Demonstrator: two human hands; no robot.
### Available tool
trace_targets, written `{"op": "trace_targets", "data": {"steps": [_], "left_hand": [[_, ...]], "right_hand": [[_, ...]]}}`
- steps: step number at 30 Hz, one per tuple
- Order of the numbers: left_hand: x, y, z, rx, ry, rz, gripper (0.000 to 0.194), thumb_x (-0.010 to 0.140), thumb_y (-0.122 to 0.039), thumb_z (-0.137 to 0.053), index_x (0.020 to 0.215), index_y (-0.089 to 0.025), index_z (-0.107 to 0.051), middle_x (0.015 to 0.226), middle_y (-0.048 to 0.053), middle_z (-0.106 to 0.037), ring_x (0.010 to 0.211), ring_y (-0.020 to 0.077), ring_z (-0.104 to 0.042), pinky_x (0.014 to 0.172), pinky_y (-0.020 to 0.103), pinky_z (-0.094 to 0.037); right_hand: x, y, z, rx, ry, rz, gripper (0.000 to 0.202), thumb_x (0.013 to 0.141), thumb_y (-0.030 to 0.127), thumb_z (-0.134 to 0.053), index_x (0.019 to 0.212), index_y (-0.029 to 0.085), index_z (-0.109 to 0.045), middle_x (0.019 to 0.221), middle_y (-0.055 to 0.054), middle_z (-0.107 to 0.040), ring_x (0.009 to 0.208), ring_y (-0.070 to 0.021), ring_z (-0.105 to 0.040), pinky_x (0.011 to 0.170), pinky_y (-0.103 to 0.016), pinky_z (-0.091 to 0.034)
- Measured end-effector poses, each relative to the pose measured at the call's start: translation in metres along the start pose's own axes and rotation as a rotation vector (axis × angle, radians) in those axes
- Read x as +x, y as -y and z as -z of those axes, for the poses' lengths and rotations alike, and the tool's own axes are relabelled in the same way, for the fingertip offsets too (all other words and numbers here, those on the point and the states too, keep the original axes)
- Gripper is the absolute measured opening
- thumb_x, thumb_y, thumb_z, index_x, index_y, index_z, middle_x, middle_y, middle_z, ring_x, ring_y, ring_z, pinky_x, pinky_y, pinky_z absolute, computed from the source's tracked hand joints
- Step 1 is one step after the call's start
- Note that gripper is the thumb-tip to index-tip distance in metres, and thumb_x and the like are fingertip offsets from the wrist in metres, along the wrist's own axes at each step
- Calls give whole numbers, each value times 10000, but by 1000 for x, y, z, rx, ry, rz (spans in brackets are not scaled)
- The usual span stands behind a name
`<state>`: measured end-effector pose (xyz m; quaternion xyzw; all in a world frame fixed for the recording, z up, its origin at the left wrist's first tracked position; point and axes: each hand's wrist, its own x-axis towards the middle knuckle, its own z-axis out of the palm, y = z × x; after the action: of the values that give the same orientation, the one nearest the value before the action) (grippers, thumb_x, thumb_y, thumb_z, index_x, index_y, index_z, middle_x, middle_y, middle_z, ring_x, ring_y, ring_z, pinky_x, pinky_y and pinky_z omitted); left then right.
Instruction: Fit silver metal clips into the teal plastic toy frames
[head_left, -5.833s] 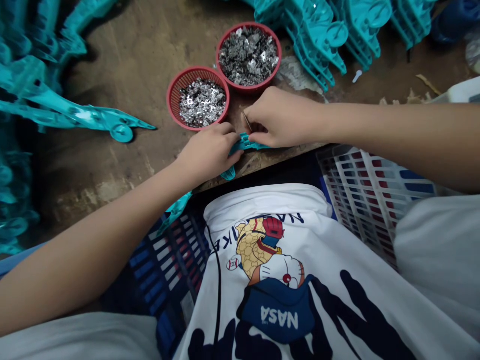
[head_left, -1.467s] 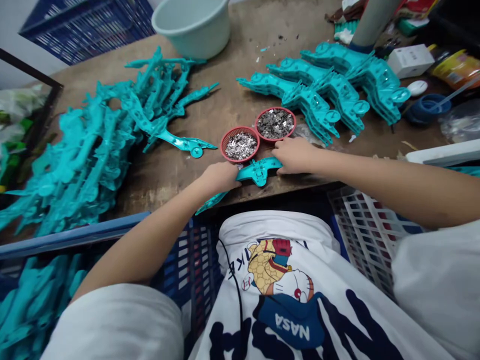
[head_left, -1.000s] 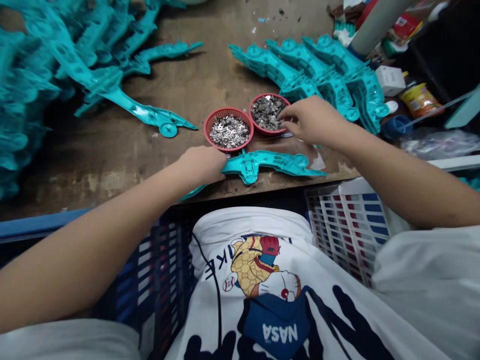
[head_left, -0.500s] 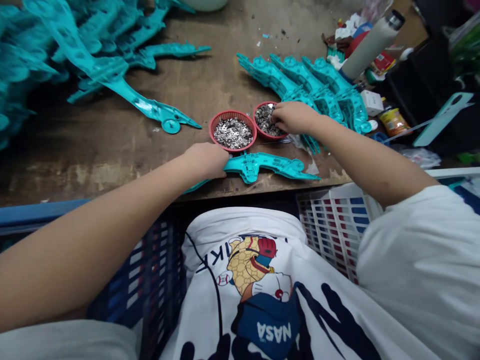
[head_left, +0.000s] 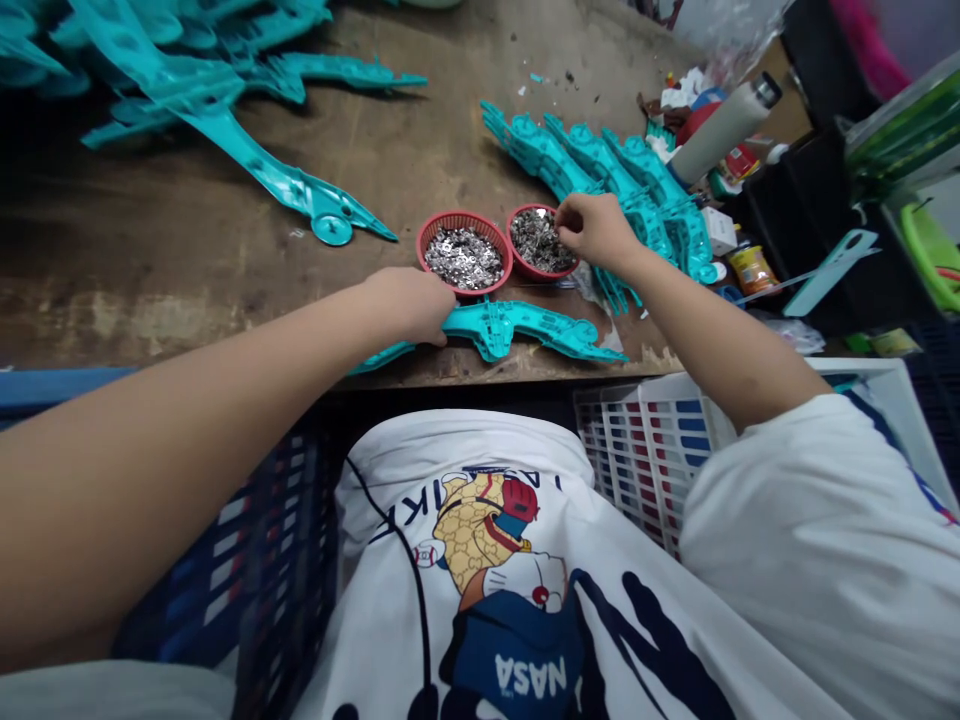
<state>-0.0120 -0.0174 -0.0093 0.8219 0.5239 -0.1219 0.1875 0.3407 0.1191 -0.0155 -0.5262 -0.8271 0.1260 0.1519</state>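
Workpiece, a long teal plastic part, lies along the near edge of the bench, its raised middle section facing upward. The left hand covers the left portion of the part; its grip is closed around that portion, and a narrow tip shows below the wrist. The right section extends uncovered along the bench edge.

Two red baskets stand side by side just beyond the part, rims close together. The left basket and the right basket each contain small metal pieces. The right hand is positioned at the right rim of the right basket, fingers drawn together over the contents; whether its grip retains a metal piece cannot be determined.

Stacked teal parts are arranged in rows beyond the right hand. A larger pile of teal parts occupies the far left. A pale bottle is located behind the stacked rows, at right
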Motion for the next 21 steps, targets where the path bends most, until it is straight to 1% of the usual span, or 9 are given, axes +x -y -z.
{"op": "trace_targets", "data": {"steps": [3,6,9,11,13,15,17,19,21], "left_hand": [[1,-4,1,89,92,67,557,897,-441,-1064,1425,-269,-1017,1373,235,-958,1431,554,-867,1204,551,-683],[-6,-15,9,79,100,81,605,932,-389,-1049,1519,-259,-984,1460,251,-943,1445,559,-874,1211,565,-685],[-20,-25,22,162,112,60,582,1002,-398,-991,1564,-250,-964,1458,250,-944,1366,527,-903,1141,540,-708],[-29,-28,33,228,120,42,561,1050,-463,-956,1557,-222,-962,1436,255,-944,1303,509,-913,1075,525,-721],[-36,-28,44,263,121,28,566,1086,-554,-933,1512,-183,-969,1389,258,-944,1251,495,-912,1037,518,-725],[-38,-25,52,259,59,28,545,1126,-648,-883,1395,-187,-991,1281,216,-945,1226,466,-901,1072,518,-712],[-34,-19,55,232,-64,25,557,1216,-673,-740,1299,-184,-996,1242,194,-930,1273,448,-880,1165,532,-679],[-26,-11,51,194,-158,-27,593,1294,-584,-571,1363,-157,-977,1393,219,-913,1414,449,-838,1262,545,-634],[-16,-3,43,148,-169,-148,591,1309,-464,-487,1483,-117,-932,1581,250,-868,1533,439,-784,1333,549,-588]], "right_hand": [[-3,2,1,113,-54,-55,189,862,181,-864,1041,244,-856,1117,-116,-923,1124,-365,-864,1140,-541,-713],[-19,18,9,235,-50,-90,156,832,201,-914,970,248,-858,1068,-108,-918,1110,-366,-870,1137,-554,-729],[-52,45,18,396,27,-65,151,845,258,-978,975,246,-902,1041,-89,-915,1072,-341,-873,1080,-519,-747],[-78,63,23,501,66,-47,179,863,324,-1033,971,243,-915,1026,-80,-910,1044,-323,-875,1035,-485,-752],[-100,74,24,589,77,-56,211,867,355,-1063,951,238,-910,1022,-78,-905,1015,-303,-876,992,-453,-748],[-113,76,22,646,79,-88,226,855,340,-1078,942,234,-899,1008,-72,-895,981,-284,-869,948,-425,-740],[-118,72,18,670,84,-133,247,826,292,-1096,933,231,-882,975,-64,-878,950,-268,-856,916,-406,-734],[-117,68,14,680,96,-177,279,804,243,-1113,924,228,-862,949,-63,-863,934,-261,-846,906,-400,-737],[-115,66,9,690,116,-200,297,803,219,-1117,925,226,-846,937,-67,-856,939,-266,-845,916,-409,-749]]}}
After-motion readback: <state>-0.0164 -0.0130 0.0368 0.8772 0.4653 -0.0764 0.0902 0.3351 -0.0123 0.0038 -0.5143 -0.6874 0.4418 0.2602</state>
